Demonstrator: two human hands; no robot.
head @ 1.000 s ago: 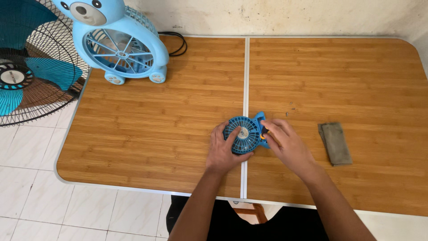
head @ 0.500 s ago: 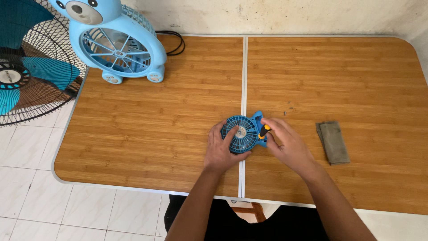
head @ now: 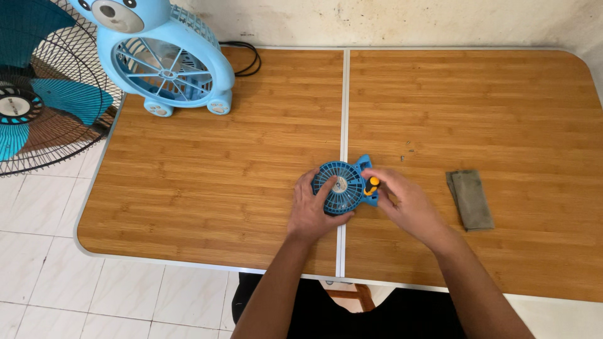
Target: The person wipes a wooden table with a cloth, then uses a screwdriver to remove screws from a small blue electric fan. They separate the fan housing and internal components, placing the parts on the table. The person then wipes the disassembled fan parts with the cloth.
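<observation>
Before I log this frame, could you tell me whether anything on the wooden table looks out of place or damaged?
Only small dark specks lie on the wooden folding table beyond the small blue round fan; what they are is too small to tell. Nothing else stands out.

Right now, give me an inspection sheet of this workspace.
Surface: wooden folding table, seam down the middle.
Job's things: small blue fan lying on the seam; yellow-and-black-handled tool at its right side.
Clutter: folded grey cloth; bear-shaped blue fan at far left corner.
Hands: left hand steadies the small fan; right hand grips the tool.
Cables: black cord behind the bear fan.
Surroundings: standing fan, tiled floor, stained wall.
</observation>
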